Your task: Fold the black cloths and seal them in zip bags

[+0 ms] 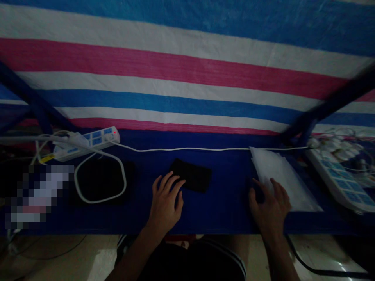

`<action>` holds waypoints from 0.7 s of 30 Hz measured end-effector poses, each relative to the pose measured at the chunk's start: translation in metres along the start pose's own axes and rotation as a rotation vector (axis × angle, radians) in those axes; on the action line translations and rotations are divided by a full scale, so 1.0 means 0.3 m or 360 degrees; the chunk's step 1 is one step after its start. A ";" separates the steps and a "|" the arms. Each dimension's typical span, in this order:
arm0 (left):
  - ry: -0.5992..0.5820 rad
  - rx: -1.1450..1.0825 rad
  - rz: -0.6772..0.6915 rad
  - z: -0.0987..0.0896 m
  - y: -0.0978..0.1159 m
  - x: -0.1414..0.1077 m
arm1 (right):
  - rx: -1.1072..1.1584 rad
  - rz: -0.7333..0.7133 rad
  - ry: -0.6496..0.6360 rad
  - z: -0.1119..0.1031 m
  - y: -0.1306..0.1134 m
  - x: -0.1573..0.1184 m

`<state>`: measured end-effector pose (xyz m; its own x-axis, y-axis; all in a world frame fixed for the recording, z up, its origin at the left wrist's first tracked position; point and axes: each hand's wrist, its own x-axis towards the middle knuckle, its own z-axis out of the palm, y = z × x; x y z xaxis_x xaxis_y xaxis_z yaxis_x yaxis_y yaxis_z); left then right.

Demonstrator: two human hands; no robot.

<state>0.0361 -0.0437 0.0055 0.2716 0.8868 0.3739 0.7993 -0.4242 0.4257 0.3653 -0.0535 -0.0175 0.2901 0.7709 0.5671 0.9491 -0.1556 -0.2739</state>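
A flat black cloth-like piece lies on the blue table in front of me. My left hand is at its left edge, fingers spread and some fingertips at or over it; whether they press on it I cannot tell. To the right, a stack of clear plastic bags or sheets lies flat. My right hand rests at the near left side of that stack, fingers apart and slightly bent, with nothing visible in them.
A white power strip with a red light stands at the back left, its cord running right. A looped white cable lies over a dark flat item. Another power strip with tangled plugs sits at right. Striped sheeting hangs behind.
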 end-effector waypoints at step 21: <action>-0.0259 0.0010 0.0011 0.014 -0.006 0.004 | 0.0344 0.0047 0.0428 -0.082 -0.043 -0.014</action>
<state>0.0372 -0.0413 0.0018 0.3597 0.9022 0.2380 0.8004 -0.4294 0.4182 0.3549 -0.0701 0.0028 0.3662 0.5729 0.7333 0.9002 -0.0185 -0.4351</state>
